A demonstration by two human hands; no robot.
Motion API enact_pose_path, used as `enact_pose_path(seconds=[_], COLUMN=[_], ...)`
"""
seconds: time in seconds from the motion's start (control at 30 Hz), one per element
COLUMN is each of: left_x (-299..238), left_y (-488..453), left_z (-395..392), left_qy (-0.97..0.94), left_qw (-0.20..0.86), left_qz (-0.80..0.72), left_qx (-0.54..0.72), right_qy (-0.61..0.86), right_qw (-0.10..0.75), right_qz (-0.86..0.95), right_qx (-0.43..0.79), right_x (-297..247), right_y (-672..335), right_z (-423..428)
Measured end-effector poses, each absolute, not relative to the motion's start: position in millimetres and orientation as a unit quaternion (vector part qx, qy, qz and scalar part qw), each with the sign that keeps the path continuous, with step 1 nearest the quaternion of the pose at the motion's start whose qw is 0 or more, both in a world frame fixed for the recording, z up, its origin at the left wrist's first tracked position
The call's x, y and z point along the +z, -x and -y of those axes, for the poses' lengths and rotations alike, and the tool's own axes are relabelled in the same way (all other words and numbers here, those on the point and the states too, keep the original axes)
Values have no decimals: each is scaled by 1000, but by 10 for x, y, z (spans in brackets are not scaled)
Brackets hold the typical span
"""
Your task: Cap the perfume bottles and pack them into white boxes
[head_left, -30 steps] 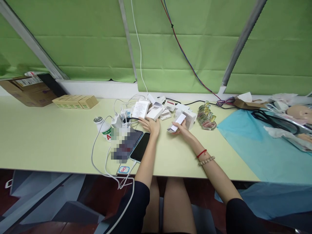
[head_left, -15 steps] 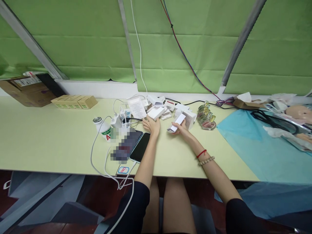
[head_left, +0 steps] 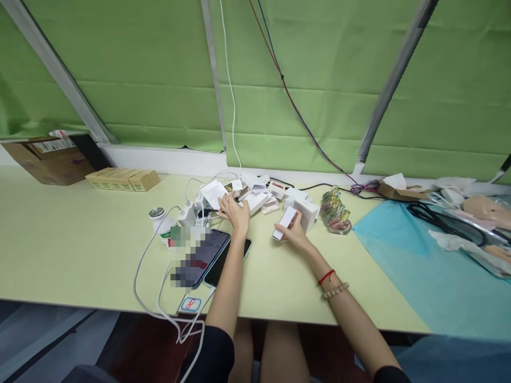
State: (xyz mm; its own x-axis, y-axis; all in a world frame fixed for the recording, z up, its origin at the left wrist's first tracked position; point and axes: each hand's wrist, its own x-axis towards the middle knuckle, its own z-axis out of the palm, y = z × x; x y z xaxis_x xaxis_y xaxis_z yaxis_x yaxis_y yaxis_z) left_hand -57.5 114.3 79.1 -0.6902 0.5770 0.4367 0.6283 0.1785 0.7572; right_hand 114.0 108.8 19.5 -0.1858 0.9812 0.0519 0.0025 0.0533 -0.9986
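Carton (head_left: 285,223) sits tilted, pinched between thumb and fingers of the right hand (head_left: 296,232), beside a larger box (head_left: 308,214). The left hand (head_left: 236,214) is at a printed piece (head_left: 213,193); I cannot tell whether it grips. Light pressure should spare the carton's walls; left fingers best avoid the black cable (head_left: 207,212).

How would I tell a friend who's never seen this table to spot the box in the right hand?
On the long pale table, find the blue sheet at the right, then the nearby arm with a red bracelet. The right hand there holds the slim white box. Unlike the white boxes piled beyond it, this one is gripped off the heap.
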Motion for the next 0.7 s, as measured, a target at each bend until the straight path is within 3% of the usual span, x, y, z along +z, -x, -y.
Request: enact_pose_path(seconds=[0.2,0.4,0.7], left_x=[1047,962,1109], left_y=[958,1359,1546], left_z=[-1297,-1517,-1534], left_qy=[401,399,408], left_qw=[38,2,64], left_qz=[809,842,795], left_qx=[-428,-362,-444], right_qy=[440,428,448], right_qw=[479,459,449], right_qz=[614,650,674], right_qx=[448,429,379], right_x=[133,190,249], right_y=[-1127,-1122,-1062], right_z=[-1122,-1083,-1083])
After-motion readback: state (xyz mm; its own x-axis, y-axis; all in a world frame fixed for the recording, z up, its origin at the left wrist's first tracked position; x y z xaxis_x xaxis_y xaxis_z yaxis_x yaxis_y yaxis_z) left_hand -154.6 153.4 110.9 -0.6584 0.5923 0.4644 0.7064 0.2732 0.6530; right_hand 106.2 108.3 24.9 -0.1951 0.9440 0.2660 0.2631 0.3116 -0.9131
